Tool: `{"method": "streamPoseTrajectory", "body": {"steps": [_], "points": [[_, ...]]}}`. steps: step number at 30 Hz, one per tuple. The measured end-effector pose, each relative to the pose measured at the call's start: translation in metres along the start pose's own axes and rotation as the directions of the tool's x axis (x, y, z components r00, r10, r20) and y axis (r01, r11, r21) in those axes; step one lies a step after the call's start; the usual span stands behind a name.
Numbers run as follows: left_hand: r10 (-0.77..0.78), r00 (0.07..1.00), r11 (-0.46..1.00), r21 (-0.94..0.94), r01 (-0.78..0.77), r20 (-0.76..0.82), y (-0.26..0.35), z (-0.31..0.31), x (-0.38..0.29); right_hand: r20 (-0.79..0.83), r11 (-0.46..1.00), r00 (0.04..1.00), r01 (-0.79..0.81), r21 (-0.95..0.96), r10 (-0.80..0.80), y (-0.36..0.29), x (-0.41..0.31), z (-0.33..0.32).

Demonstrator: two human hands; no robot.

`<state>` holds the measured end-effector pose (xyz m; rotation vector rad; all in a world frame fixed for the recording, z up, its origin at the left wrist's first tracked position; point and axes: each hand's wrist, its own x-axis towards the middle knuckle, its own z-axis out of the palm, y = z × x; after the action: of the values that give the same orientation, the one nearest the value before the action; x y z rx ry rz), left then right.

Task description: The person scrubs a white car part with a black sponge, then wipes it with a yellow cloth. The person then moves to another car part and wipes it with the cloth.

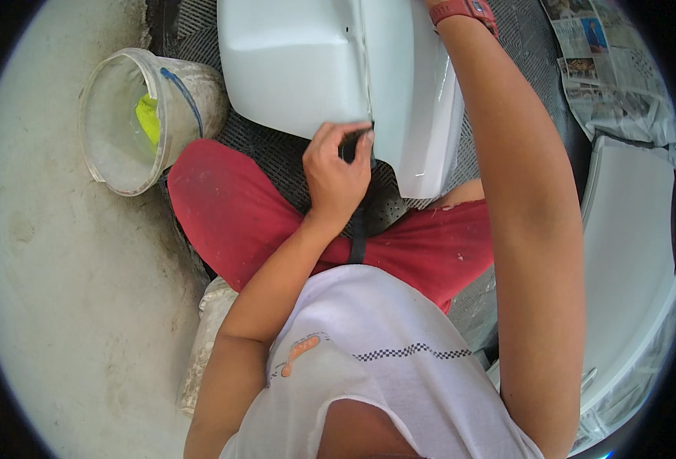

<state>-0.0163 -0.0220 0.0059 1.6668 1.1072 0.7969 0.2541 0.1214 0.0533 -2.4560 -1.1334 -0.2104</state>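
Note:
A glossy white moulded panel (292, 74) with a raised ridge or seam running down it lies before me. My left hand (338, 166) is at its near edge, finger and thumb pinched around a small black piece (348, 148) at the lower end of the seam. The fingers cover most of that piece, so its shape is hidden. My right arm reaches past the panel's right side, a red wristwatch (467, 12) on its wrist. The right hand itself is beyond the top of the picture.
At left a dirty white bucket (125, 181) with a blue handle holds a yellow-green cloth or sponge (148, 117). Dark textured matting (257, 137) lies under the panel. To the right are newspaper sheets (616, 69) and another white panel (630, 229). My crossed legs sit close to the work.

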Motion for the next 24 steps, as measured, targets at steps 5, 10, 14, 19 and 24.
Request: {"method": "streamPoseTrajectory", "body": {"steps": [5,10,14,19,24], "points": [[-0.014,0.999,0.999,-0.041,0.015,0.038,-0.004,0.009,0.032,0.055,0.998,0.998,-0.036,-0.049,0.038,-0.002,0.004,-0.002],[0.022,0.985,0.999,-0.044,-0.014,0.171,0.004,-0.001,-0.024,0.037,0.998,0.999,-0.032,-0.050,0.034,0.000,0.003,0.001],[0.059,0.992,0.991,-0.129,-0.045,0.111,-0.008,-0.020,-0.033,0.027,0.997,0.999,-0.025,-0.073,0.027,0.002,0.003,0.002],[-0.267,0.912,0.726,-0.557,0.403,0.311,-0.021,-0.040,-0.004,0.050,0.998,0.998,-0.040,-0.055,0.042,-0.002,0.002,-0.001],[-0.300,0.900,0.817,-0.401,0.414,0.317,-0.015,-0.037,-0.002,0.056,0.996,0.997,-0.047,-0.074,0.051,-0.004,0.001,-0.002]]}}
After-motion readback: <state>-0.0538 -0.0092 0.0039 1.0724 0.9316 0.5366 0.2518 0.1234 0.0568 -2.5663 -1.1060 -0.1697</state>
